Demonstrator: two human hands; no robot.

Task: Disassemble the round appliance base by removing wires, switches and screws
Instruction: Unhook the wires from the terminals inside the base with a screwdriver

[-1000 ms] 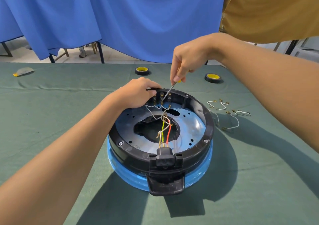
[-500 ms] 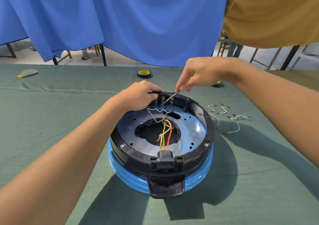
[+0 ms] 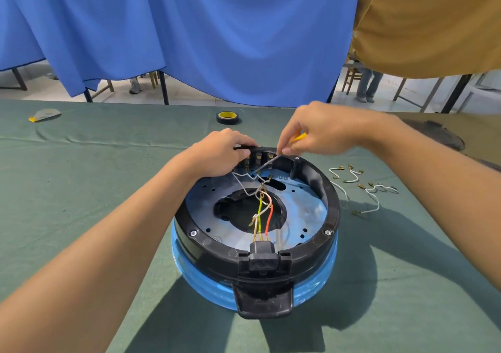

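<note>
- Centrally on the tabletop: base, open side up, socket toward the wearer.
- Left hand curls over the far rim, likely steadying it.
- Right hand pinches a thin screwdriver, tip at the far-wall terminals, probably prying a connector.
- Wires attached inside; loose wires lie apart, right of the base.
- No readable writing.

Bright, hard daylight. The source is high on the far side: the round base and both forearms throw crisp dark shadows on the counter, toward camera and to the right. Soft glare on the base's metal plate. Floor under the blue curtain is near blown out. Centre sharp. Wide-angle stretch at the edges balloons the forearms; ochre cloth top right is smeared.
</note>
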